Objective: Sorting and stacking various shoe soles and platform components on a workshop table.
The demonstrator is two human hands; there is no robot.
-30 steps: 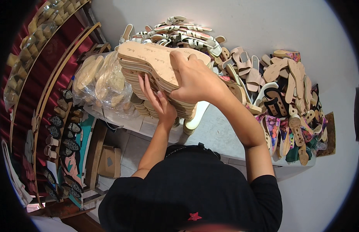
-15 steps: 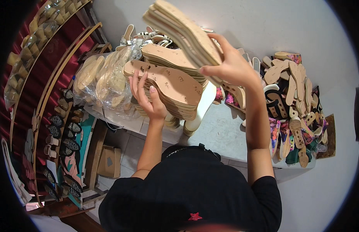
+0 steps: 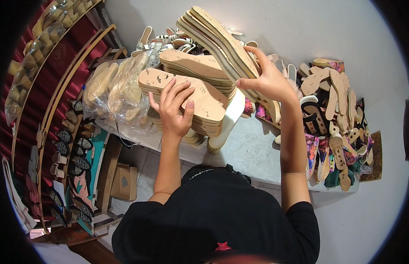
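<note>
My right hand (image 3: 271,81) is wrapped round the near end of a stack of shoe insoles (image 3: 217,42), which it holds up in the air, tilted, its far end pointing to the upper left. My left hand (image 3: 174,108) rests with fingers spread on top of a second insole stack (image 3: 209,99), beige with dark marks on the top sole. Just behind that lies a third stack of insoles (image 3: 193,61), partly hidden by the raised one. Under the stacks a pale cream sole-shaped piece (image 3: 228,121) sticks out toward me.
The white table (image 3: 253,152) carries clear bags of soles (image 3: 120,90) at left and a heap of insoles and floral wedge sandals (image 3: 338,101) at right. White sandals (image 3: 180,42) lie at the back. Shoe racks (image 3: 76,145) stand left; a cardboard box (image 3: 124,182) sits on the floor.
The stack in my right hand has come down and to the right. My left hand has moved from the side of the second stack up onto its top.
</note>
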